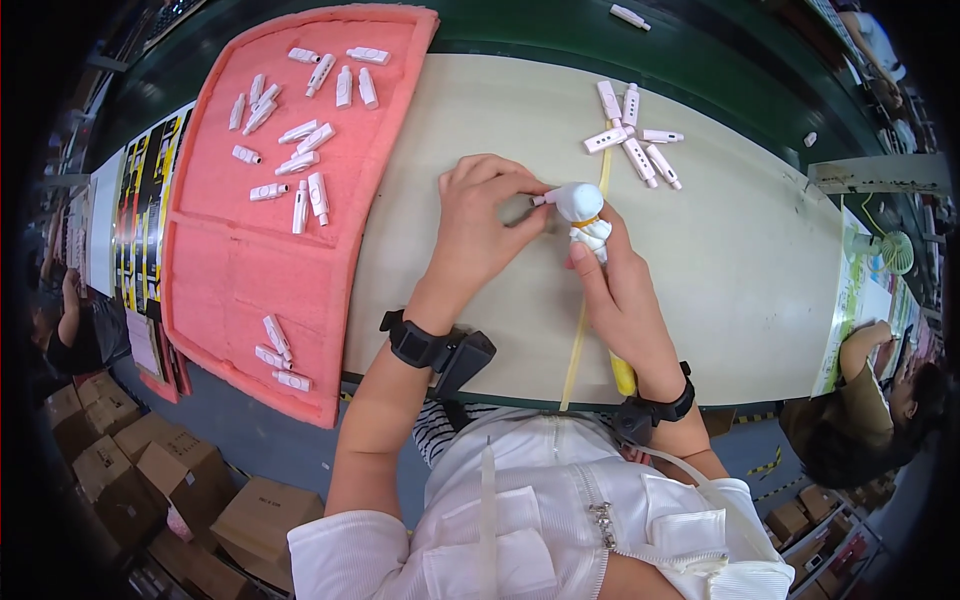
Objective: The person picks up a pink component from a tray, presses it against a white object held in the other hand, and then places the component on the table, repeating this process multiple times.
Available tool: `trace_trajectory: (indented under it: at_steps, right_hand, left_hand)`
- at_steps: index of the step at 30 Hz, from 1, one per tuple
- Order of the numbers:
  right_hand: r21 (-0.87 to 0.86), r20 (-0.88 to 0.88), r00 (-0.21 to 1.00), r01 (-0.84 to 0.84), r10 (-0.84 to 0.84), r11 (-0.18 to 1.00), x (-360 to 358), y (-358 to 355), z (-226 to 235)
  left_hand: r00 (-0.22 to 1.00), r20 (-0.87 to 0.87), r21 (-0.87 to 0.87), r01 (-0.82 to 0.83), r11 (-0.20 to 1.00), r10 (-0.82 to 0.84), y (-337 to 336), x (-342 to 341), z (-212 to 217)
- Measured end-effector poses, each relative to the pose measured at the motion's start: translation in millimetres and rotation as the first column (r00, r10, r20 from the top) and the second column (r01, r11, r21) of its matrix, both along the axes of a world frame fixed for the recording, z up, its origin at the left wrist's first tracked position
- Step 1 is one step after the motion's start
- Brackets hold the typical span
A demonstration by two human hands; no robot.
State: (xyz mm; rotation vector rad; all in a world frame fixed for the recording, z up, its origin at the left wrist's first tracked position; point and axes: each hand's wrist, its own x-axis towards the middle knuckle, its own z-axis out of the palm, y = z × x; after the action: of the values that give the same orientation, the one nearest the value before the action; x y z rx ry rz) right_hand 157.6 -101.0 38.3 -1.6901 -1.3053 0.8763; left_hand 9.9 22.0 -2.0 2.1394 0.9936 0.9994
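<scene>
My right hand (pixel 625 290) is wrapped around a white cloth-wrapped tool (pixel 580 203) with a rounded head and an orange-yellow band below it. A yellow handle-like piece (pixel 623 376) shows under that hand's wrist side; whether it joins the tool is hidden. Between the thumb and fingertips of my left hand (pixel 483 215) is a small pale pink stick-like device (pixel 541 200), mostly hidden, its end close against the white head. Several similar pale pink devices (pixel 638 158) lie in a loose cluster beyond my right hand.
To the left, a pink padded tray (pixel 255 260) with raised edges holds several more devices. A green conveyor (pixel 530 30) runs along the far side. A yellow tape line (pixel 575 365) crosses the beige tabletop (pixel 740 290). A small green fan (pixel 893 253) and a person sit at right; cardboard boxes (pixel 265 520) stand lower left.
</scene>
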Motion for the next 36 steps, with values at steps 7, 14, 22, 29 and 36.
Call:
trace_trajectory:
  at_steps: [7, 14, 22, 29, 36]
  right_hand:
    - [0.059, 0.061, 0.995, 0.073, -0.077, 0.996, -7, -2, 14]
    - [-0.078, 0.119, 0.993, 0.023, -0.014, 0.997, -11, 5, 7]
    - [0.029, -0.107, 0.956, 0.276, -0.272, 0.961, 6, 10, 13]
    - [0.035, -0.366, 0.891, 0.301, -0.268, 0.953, 5, 9, 11]
    - [0.118, -0.274, 0.928, 0.292, -0.251, 0.949, 5, 9, 2]
  left_hand:
    - [0.999, 0.038, 0.016, -0.004, 1.0, 0.003, -2, 2, -5]
    - [0.999, 0.052, 0.037, -0.006, 0.999, 0.004, -5, 2, -8]
    - [0.966, 0.238, -0.093, 0.129, 0.987, -0.104, -11, 6, 9]
    - [0.791, 0.611, -0.62, 0.467, 0.63, 0.015, -25, 13, 10]
    - [0.762, 0.647, -0.619, 0.516, 0.592, 0.012, -28, 14, 6]
